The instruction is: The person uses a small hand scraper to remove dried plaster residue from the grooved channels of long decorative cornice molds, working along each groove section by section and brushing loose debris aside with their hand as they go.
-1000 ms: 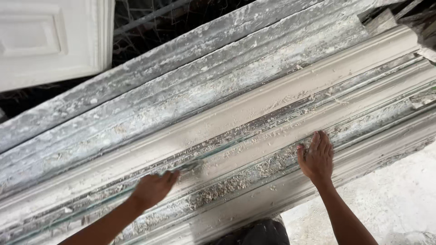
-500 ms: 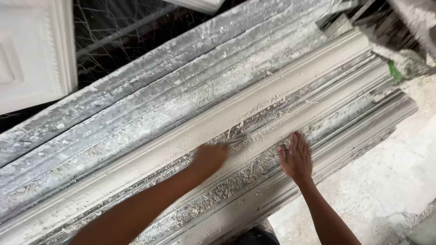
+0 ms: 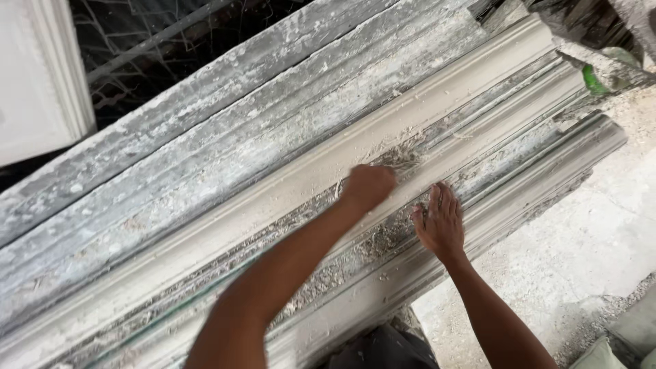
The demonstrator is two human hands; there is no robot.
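My left hand (image 3: pixel 369 186) fisted on fibre tuft atop plaster moulding (image 3: pixel 287 191); right hand (image 3: pixel 441 224) flat, fingers spread, near front edge.

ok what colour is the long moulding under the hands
Pale off-white moulding, flecked with grey debris; the head view shows it.

White moulded plaster panel (image 3: pixel 37 82) upper left; dark wire mesh (image 3: pixel 157 48) beside it; green scrap (image 3: pixel 596 83) upper right; pale concrete floor (image 3: pixel 594 246) lower right.
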